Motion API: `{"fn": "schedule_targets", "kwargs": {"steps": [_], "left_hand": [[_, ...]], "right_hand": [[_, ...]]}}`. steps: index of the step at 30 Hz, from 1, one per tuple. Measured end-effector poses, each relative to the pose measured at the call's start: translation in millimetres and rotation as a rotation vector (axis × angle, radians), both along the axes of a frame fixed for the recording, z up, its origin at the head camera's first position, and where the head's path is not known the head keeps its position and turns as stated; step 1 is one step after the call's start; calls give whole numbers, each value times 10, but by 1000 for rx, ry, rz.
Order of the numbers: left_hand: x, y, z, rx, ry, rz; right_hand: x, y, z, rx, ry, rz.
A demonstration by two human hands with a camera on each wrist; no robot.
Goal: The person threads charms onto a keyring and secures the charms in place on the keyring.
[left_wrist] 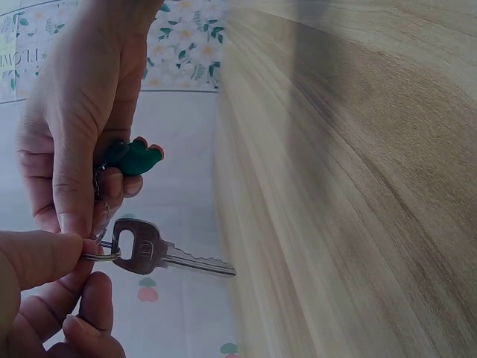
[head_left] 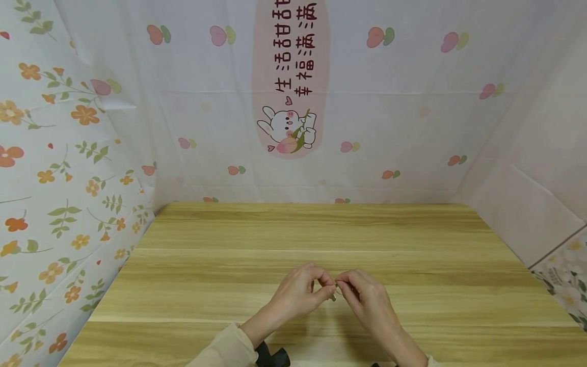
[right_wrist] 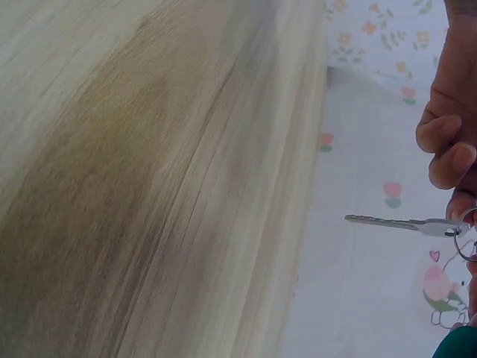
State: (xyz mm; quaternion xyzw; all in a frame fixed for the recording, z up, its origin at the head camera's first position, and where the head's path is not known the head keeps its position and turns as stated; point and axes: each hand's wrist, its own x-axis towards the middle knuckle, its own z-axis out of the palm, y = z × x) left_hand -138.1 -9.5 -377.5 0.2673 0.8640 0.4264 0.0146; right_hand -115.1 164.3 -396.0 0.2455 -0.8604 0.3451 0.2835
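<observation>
Just above the wooden table, my left hand (head_left: 302, 289) and right hand (head_left: 369, 302) meet at the fingertips. A metal key (left_wrist: 141, 250) hangs on a split key ring (left_wrist: 104, 257), its blade pointing out toward the table in the left wrist view. My left thumb and fingers pinch the ring beside the key's head. The right hand pinches a small chain at the ring. Under its curled fingers shows a green charm (left_wrist: 134, 157) with red-orange tips. In the right wrist view the key (right_wrist: 402, 224) sticks out below the left fingers, with the charm (right_wrist: 458, 344) cut off at the corner.
The wood-grain table (head_left: 293, 229) extends under and beyond both hands. White printed cloth (head_left: 390, 112) stands behind it, and flowered cloth (head_left: 59, 204) hangs at the left. A black object (head_left: 272, 356) shows by the left sleeve at the bottom edge.
</observation>
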Motion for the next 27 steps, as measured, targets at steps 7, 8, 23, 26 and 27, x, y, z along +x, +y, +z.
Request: {"fn": "schedule_targets", "kwargs": {"steps": [7,8,23,26,27], "left_hand": [[-15,-8,-15,41,-22,1],[-23,-12,-20,67,-42,-5],[-176,-58,-168,425,-415,-75],[-198,-53,-185,429,-419,-55],[-202,-53,-189,426,-415,-52]], "right_hand": [[-3,82,48,-206,-435,112],[-8,100,53,-239,-523,137],[-134,269,69,-231,-909,390],[-167,295,67,-197,-872,370],[-178,303,67,-186,-851,364]]}}
